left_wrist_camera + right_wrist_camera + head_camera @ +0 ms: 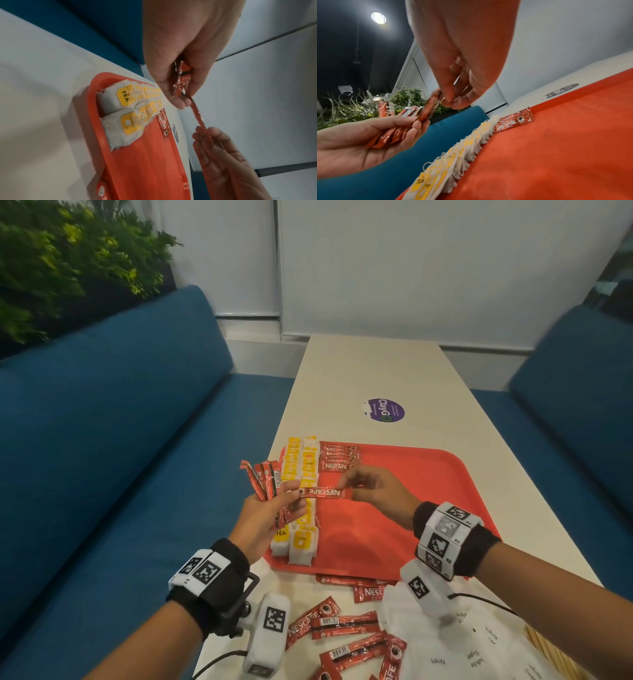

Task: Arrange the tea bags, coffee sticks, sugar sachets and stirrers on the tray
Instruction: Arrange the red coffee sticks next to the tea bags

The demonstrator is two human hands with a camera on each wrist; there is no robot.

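Head view showed a long, smooth cream table (373, 371) bearing a flat red plastic tray (404, 474) with rounded corners. Along its left edge lay two rows of soft, crinkled white tea bags (301, 542) with yellow tags, and glossy red foil coffee sticks (337, 460) lay at the far corner. The left hand (263, 518) curled round a fanned bundle of sticks (265, 477). The right hand (373, 491) pinched one narrow stick (325, 492) between thumb and fingertips, above the tray.
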